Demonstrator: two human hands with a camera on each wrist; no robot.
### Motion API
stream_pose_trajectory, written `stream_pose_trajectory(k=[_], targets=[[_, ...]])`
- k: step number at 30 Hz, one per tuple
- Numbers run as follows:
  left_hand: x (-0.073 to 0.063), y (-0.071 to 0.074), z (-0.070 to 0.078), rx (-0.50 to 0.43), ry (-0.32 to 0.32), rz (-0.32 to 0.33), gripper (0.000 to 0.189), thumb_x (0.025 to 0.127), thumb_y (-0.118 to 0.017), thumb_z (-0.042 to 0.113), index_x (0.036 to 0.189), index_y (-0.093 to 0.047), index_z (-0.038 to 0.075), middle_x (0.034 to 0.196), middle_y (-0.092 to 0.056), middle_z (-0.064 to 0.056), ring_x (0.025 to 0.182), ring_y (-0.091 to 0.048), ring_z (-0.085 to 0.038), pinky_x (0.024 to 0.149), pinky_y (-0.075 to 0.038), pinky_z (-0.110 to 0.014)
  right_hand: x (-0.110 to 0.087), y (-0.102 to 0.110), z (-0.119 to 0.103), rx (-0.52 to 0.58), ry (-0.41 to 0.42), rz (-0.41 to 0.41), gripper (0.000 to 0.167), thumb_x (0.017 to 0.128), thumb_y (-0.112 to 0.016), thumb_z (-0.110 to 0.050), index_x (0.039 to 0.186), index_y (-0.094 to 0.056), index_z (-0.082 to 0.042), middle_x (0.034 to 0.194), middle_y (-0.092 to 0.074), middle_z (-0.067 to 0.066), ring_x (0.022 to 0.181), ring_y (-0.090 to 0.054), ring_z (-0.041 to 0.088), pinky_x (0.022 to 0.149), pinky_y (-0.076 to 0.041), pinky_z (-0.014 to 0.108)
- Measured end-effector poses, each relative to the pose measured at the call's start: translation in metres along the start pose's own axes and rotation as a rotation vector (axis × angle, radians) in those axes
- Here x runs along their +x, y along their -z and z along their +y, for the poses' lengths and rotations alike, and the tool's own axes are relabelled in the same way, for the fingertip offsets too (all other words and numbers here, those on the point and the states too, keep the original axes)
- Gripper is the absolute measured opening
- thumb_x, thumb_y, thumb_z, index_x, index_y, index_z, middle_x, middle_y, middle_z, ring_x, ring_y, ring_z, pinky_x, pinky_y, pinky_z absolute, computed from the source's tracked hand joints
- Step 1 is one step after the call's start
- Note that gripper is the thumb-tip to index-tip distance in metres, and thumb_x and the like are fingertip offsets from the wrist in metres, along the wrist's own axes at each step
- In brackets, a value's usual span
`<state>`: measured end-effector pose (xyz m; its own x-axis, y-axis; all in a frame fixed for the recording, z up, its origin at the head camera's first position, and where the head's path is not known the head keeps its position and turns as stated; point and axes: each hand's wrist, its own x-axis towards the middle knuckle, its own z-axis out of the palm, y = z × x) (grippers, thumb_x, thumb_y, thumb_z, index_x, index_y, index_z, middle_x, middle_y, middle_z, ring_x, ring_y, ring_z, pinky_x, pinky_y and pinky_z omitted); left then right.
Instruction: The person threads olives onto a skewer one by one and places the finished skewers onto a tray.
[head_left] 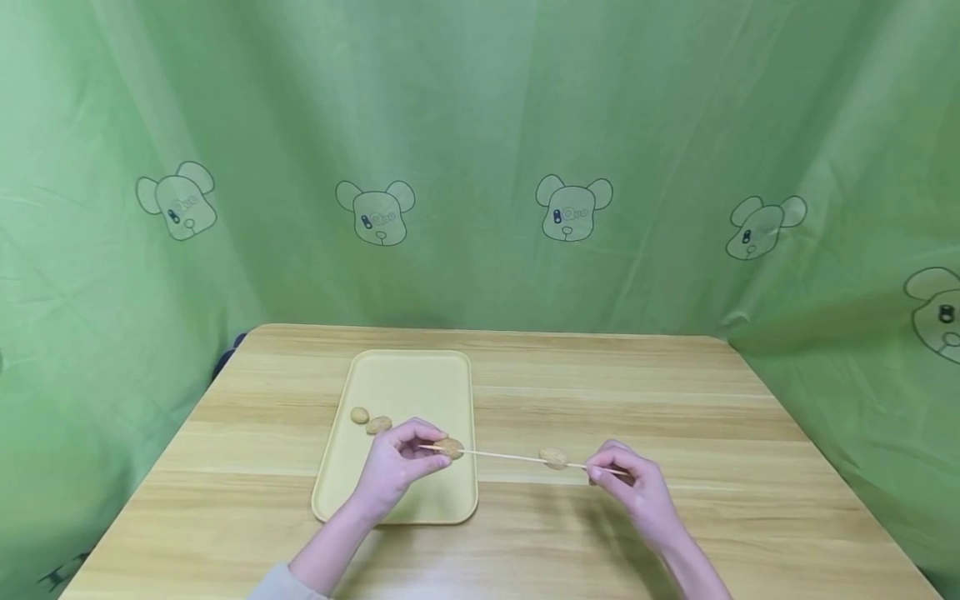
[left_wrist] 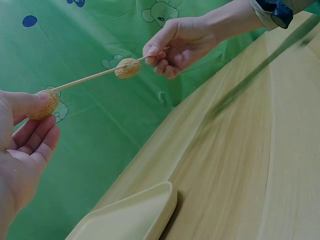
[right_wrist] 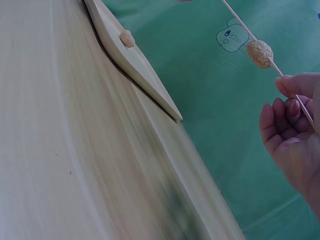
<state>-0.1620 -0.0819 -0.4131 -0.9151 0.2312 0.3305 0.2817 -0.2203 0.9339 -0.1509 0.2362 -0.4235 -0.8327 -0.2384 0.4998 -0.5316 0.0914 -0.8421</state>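
A thin bamboo skewer [head_left: 501, 455] runs nearly level between the two hands, above the table. My left hand [head_left: 393, 463] pinches a wrinkled, brown, oval food ball [left_wrist: 49, 106] between thumb and fingers. In the head view the skewer's tip shows past this ball on the left. A second such ball [right_wrist: 260, 53] is threaded on the skewer closer to my right hand [head_left: 628, 478]. That hand grips the skewer near its other end with thumb and fingertips, and a short length sticks out behind them.
Under the left hand lies a pale yellow tray [head_left: 408, 367] on the wooden table [head_left: 600, 383]. Two loose items, a smooth small ball [head_left: 360, 415] and a longer wrinkled ball [head_left: 379, 425], sit at its left side. Green curtain [head_left: 480, 108] hangs behind and along both sides.
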Motion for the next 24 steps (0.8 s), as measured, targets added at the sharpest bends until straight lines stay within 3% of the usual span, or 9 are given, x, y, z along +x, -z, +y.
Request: stream_pose_trajectory(k=[10,24], targets=[[0.0004,-0.0018,-0.0034,-0.037,-0.002,-0.002,0.037,0.071,-0.072,-0.006,0.095,-0.05,-0.024,0.089,-0.062,0.001,0.08,-0.064,-0.013,0.075,-0.054,-0.023,0.0026,-0.0055,0.0012,0.016,-0.01,-0.01,0.019,0.084,-0.054,0.013,0.084,-0.064,-0.003,0.077,-0.055,0.002,0.073,-0.053,0.01,0.068,-0.051,0.02],[0.0004,-0.0053,-0.0053,-0.034,0.032,-0.008,0.038,0.071,-0.072,-0.005,0.097,-0.051,-0.023,0.09,-0.061,-0.001,0.079,-0.063,-0.011,0.075,-0.054,-0.023,0.0055,-0.0096,-0.0009,0.019,-0.011,-0.026,0.016,0.084,-0.055,0.012,0.081,-0.062,-0.003,0.077,-0.055,0.003,0.074,-0.053,0.01,0.068,-0.051,0.02]])
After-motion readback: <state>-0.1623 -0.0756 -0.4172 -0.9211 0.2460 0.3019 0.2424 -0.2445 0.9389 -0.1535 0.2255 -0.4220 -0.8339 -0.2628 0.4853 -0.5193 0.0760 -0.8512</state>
